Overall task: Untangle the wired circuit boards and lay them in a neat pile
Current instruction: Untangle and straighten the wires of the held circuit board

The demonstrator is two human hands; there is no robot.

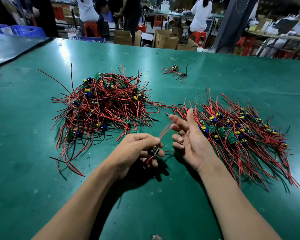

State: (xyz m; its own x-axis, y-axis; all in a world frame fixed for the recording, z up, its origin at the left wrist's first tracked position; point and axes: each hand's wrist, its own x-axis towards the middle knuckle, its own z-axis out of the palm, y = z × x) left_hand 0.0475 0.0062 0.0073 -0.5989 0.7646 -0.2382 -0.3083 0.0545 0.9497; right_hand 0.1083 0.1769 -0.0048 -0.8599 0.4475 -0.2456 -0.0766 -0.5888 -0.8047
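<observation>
Left hand (142, 151) pinches one wired board (155, 150), nearer the person than the tangled heap (104, 104); its red wires (164, 129) are blurred. Right hand (189, 137) is spread wide, holding nothing. Sorted pile (235, 130) lies right of the heap.

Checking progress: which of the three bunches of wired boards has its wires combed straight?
The right-hand bunch, beside the right hand: its wires fan out roughly parallel, unlike the tangled heap on the left and the small far cluster.
</observation>
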